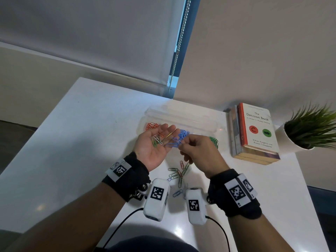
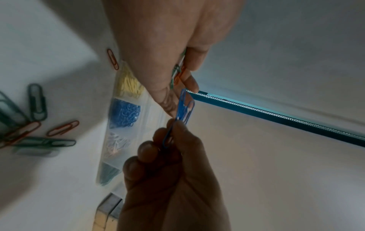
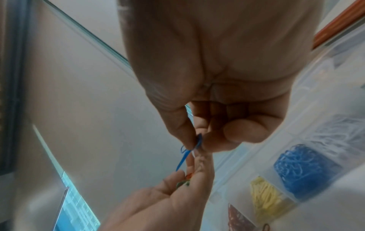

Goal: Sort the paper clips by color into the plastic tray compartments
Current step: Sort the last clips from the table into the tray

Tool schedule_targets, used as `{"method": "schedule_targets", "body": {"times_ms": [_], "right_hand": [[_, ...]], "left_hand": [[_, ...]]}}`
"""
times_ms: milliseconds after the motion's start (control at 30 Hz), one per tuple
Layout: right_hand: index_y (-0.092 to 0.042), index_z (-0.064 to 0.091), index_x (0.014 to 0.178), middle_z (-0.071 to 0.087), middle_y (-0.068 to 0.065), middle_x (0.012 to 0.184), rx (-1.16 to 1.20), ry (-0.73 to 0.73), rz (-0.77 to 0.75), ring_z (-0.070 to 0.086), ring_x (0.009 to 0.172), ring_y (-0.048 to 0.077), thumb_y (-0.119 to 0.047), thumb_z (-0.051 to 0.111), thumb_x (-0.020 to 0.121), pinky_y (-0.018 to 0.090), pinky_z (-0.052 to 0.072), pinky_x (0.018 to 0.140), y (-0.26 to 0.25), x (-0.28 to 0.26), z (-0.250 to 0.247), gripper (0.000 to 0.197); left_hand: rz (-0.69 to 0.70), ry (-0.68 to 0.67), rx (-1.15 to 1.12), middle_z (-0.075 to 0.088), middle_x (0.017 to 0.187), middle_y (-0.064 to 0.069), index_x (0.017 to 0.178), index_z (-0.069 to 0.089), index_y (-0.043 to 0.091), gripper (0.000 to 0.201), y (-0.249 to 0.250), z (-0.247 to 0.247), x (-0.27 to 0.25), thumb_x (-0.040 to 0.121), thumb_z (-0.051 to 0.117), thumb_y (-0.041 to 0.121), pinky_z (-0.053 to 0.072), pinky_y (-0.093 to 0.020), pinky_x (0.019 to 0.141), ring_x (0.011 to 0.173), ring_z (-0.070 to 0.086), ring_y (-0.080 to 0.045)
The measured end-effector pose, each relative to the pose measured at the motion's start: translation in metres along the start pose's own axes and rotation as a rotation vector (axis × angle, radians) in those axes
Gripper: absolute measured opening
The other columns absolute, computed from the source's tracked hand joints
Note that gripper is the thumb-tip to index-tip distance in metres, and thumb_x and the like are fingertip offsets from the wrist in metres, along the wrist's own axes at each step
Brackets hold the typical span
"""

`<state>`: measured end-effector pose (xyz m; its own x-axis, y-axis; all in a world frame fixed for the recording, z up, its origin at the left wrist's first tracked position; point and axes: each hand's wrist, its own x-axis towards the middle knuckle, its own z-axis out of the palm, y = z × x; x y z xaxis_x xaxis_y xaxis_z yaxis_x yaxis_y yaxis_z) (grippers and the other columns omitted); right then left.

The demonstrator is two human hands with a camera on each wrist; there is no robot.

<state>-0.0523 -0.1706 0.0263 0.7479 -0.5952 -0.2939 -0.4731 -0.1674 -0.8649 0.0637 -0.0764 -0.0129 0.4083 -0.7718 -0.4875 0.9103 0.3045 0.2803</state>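
My left hand (image 1: 160,137) lies palm up over the table, fingers relaxed, with green, white, orange and yellow paper clips (image 1: 157,140) resting on the palm. My right hand (image 1: 181,144) pinches a few linked blue paper clips (image 1: 173,142) between thumb and forefinger at the edge of that palm; the same blue paper clips (image 2: 184,107) stand out in the left wrist view. Behind the hands lies the clear plastic tray (image 1: 205,122). Its compartments hold red clips (image 1: 151,126), yellow clips (image 3: 264,197), blue clips (image 3: 302,168), white clips (image 3: 339,131) and green clips (image 1: 213,140).
Loose green, red and blue clips (image 1: 179,174) lie on the white table (image 1: 81,142) under my wrists. A stack of books (image 1: 254,131) and a potted plant (image 1: 309,128) stand to the right of the tray. The table's left edge runs diagonally.
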Motion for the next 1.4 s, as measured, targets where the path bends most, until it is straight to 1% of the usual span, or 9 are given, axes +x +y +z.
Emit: {"method": "schedule_targets", "body": {"times_ms": [200,333,433,667,833,967,1100,1233,1400], "right_hand": [[0.001,0.062,0.074,0.057,0.007,0.059,0.003,0.114,0.034,0.049,0.045,0.01,-0.004,0.059,0.084,0.024,0.039,0.046,0.0,0.011,-0.017,0.011],[-0.007,0.062,0.064,0.061,0.003,0.058,-0.192,0.222,0.071,0.056,0.051,0.016,-0.009,0.057,0.081,0.029,0.046,0.053,0.011,0.037,-0.022,0.017],[-0.009,0.066,0.067,0.066,0.007,0.064,-0.331,0.203,0.087,0.062,0.064,0.023,-0.01,0.057,0.08,0.031,0.051,0.062,0.011,0.052,-0.018,0.016],[-0.018,0.065,0.072,0.065,0.002,0.063,-0.361,0.174,0.059,0.061,0.061,0.018,-0.01,0.063,0.081,0.023,0.044,0.057,0.009,0.053,-0.023,0.012],[-0.019,0.067,0.074,0.065,-0.004,0.068,-0.257,0.161,-0.124,0.056,0.059,0.01,-0.013,0.068,0.079,0.027,0.048,0.064,-0.003,0.031,-0.024,0.008],[-0.023,0.071,0.082,0.067,-0.008,0.072,-0.374,0.067,-0.253,0.054,0.06,-0.002,-0.022,0.071,0.081,0.013,0.042,0.06,-0.014,0.013,-0.004,0.002],[-0.022,0.07,0.098,0.067,-0.003,0.089,-0.6,0.032,-0.261,0.062,0.082,0.016,-0.027,0.064,0.085,0.032,0.051,0.074,-0.013,0.012,0.016,0.014],[-0.019,0.066,0.099,0.058,0.002,0.095,-0.691,-0.009,-0.27,0.057,0.088,0.021,-0.02,0.057,0.088,0.034,0.048,0.073,-0.01,0.014,0.025,0.014],[-0.016,0.053,0.078,0.054,0.002,0.082,-0.659,-0.111,-0.326,0.049,0.075,0.018,-0.011,0.058,0.082,0.029,0.036,0.061,-0.016,0.018,0.027,0.008]], "left_hand": [[-0.006,0.007,-0.001,0.069,0.109,-0.019,0.1,0.062,0.001,0.022,0.002,-0.012,-0.001,0.094,0.044,0.011,0.055,-0.043,0.088,0.102,0.068,-0.035],[0.004,0.016,0.027,0.07,0.106,-0.019,0.1,0.063,0.001,0.026,0.007,-0.017,-0.004,0.094,0.042,0.013,0.051,-0.042,0.096,0.102,0.068,-0.034],[0.007,0.016,0.039,0.07,0.106,-0.019,0.101,0.064,0.0,0.028,0.009,-0.017,-0.006,0.094,0.041,0.014,0.048,-0.041,0.098,0.101,0.069,-0.034],[-0.015,-0.013,0.082,0.068,0.113,-0.02,0.106,0.063,-0.001,0.034,0.011,-0.01,-0.009,0.077,0.054,0.014,0.053,-0.041,0.092,0.103,0.068,-0.034],[-0.075,-0.017,0.121,0.064,0.121,-0.023,0.116,0.06,-0.002,0.038,0.006,-0.007,-0.011,0.098,0.036,0.022,0.053,-0.046,0.092,0.109,0.064,-0.036],[-0.128,-0.058,0.146,0.068,0.11,-0.022,0.118,0.061,-0.003,0.05,0.001,-0.002,-0.015,0.101,0.029,0.031,0.053,-0.046,0.093,0.094,0.07,-0.031],[-0.19,-0.072,0.172,0.068,0.076,-0.014,0.097,0.067,-0.002,0.055,-0.002,0.001,-0.019,0.101,0.028,0.036,0.059,-0.035,0.066,0.067,0.063,-0.02],[-0.193,-0.057,0.237,0.067,0.079,-0.014,0.091,0.072,-0.001,0.065,0.002,-0.006,-0.018,0.101,0.027,0.044,0.058,-0.033,0.068,0.074,0.062,-0.021],[-0.163,-0.057,0.311,0.065,0.079,-0.014,0.1,0.063,-0.002,0.064,0.01,-0.013,-0.017,0.101,0.024,0.049,0.059,-0.037,0.073,0.073,0.062,-0.023]]}}
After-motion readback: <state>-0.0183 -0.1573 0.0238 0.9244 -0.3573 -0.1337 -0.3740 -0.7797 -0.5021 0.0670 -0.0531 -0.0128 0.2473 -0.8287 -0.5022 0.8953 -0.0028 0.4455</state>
